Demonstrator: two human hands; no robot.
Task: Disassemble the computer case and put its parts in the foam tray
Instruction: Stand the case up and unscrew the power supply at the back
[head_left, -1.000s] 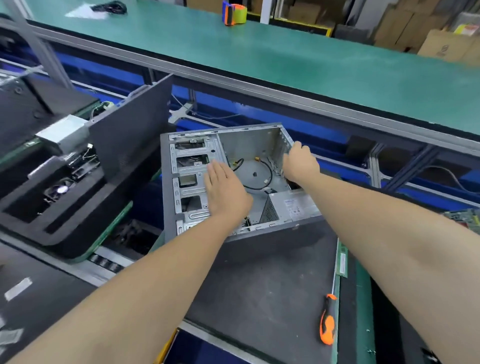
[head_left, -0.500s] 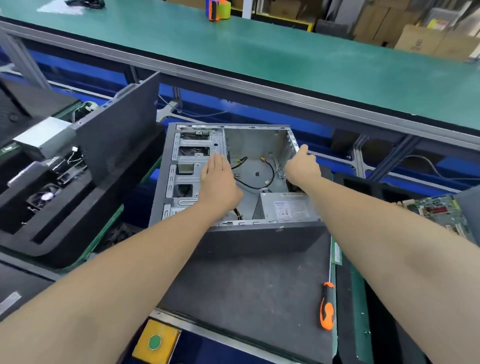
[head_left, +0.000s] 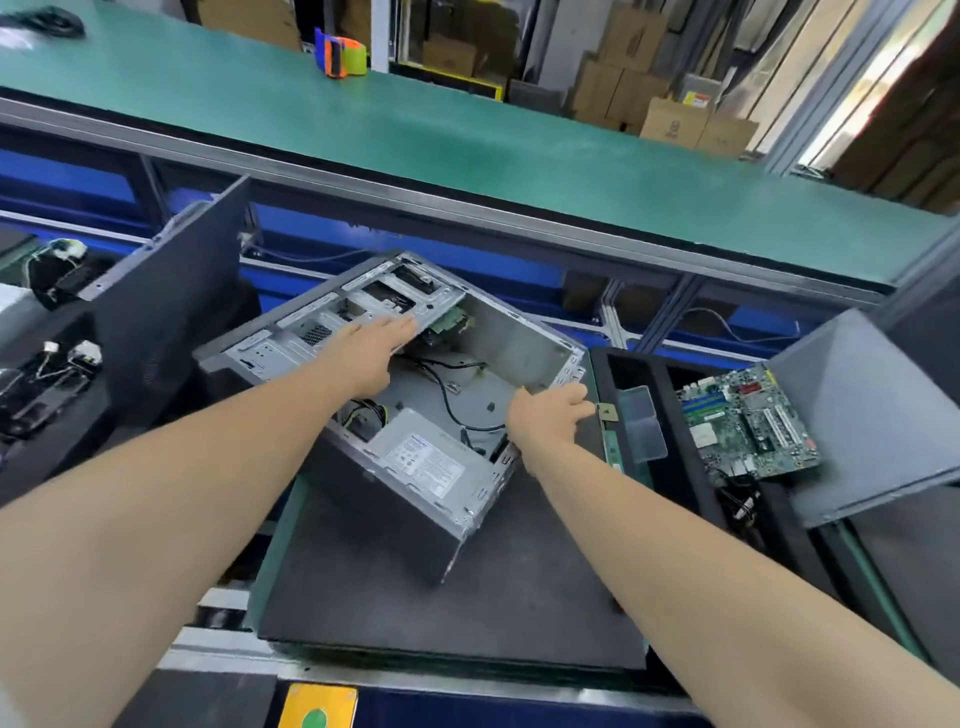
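Note:
The open grey computer case (head_left: 524, 338) lies turned at an angle on a dark mat (head_left: 467, 597) in the middle. Inside it are a silver power supply (head_left: 431, 462) and black cables (head_left: 452, 384). My left hand (head_left: 371, 353) rests flat on the drive-bay frame, fingers stretched out. My right hand (head_left: 548, 415) grips the case's right rear edge. A black foam tray (head_left: 639, 364) stands to the right with a green motherboard (head_left: 748, 421) in it and a grey side panel (head_left: 872, 410) leaning over it.
Another foam tray (head_left: 67, 415) at the left holds cabled parts, and a dark side panel (head_left: 171, 306) stands upright in it. A green workbench (head_left: 467, 135) with an orange tape dispenser (head_left: 340, 52) runs across the back. A yellow button box (head_left: 317, 709) sits at the near edge.
The case has been rotated clockwise and now sits diagonally. My right hand moved down its right edge. The view shifted right, showing the tray with the motherboard; the orange screwdriver is out of sight.

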